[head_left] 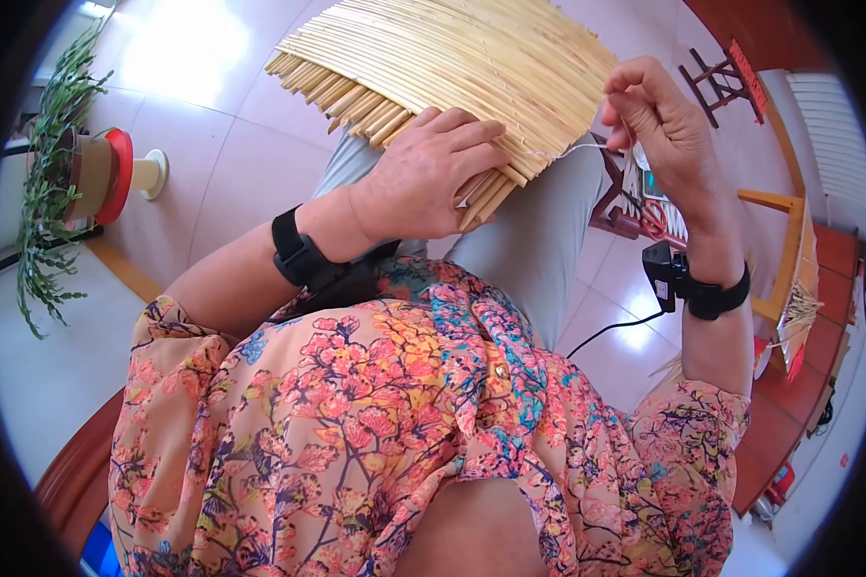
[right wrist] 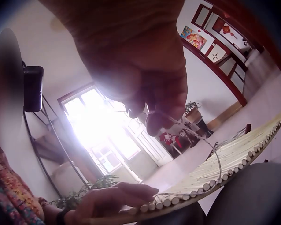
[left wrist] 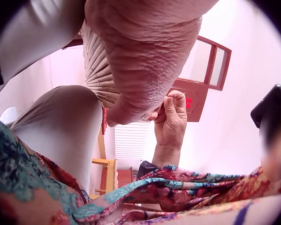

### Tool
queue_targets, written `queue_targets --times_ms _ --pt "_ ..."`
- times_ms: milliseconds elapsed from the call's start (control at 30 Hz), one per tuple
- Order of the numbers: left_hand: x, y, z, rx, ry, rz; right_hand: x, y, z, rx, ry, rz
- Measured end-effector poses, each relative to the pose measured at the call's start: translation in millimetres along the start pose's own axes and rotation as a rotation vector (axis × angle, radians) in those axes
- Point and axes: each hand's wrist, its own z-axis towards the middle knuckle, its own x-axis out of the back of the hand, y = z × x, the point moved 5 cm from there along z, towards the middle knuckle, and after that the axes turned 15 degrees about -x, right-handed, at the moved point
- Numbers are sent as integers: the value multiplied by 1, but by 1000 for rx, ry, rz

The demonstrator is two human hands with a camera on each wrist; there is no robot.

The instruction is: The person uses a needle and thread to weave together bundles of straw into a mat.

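Observation:
A mat of pale round stalks (head_left: 452, 67) bound side by side lies across the person's knees. The left hand (head_left: 433, 173) grips its near edge, fingers over the top; its thumb is hidden in the head view. To the right of the mat, the raised right hand (head_left: 664, 130) pinches a thin white string (head_left: 582, 147) that runs to the mat's edge. In the right wrist view, the string (right wrist: 196, 132) hangs from the right hand (right wrist: 150, 93) to the stalk ends (right wrist: 206, 186), while the left hand (right wrist: 112, 199) holds the near corner.
A potted plant (head_left: 58, 183) stands at the left. Beyond the right knee are red-handled scissors (head_left: 652, 219) and loose strips on a low stand. A folding stool (head_left: 722, 82) is at the upper right, and a yellow wooden frame (head_left: 789, 250) stands at the right.

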Motion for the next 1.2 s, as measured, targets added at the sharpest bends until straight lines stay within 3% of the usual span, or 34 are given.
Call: queue_targets --times_ms 167,233,267,333,433,1200 --pt "1 1 1 -16 98 6 -12 6 -5 -15 -107 -109" --pt "-1 1 -1 -40 19 21 -23 -7 -12 278 -109 -347" --pt "-2 0 -1 -40 16 20 -25 -4 -11 276 -109 -344" --pt "-3 0 -2 -56 10 47 -34 -6 -16 557 90 -735" --pt "-2 2 -1 -52 0 47 -42 -17 -20 558 102 -919" --pt "0 6 -2 -50 56 59 -47 -17 -16 638 54 -936"
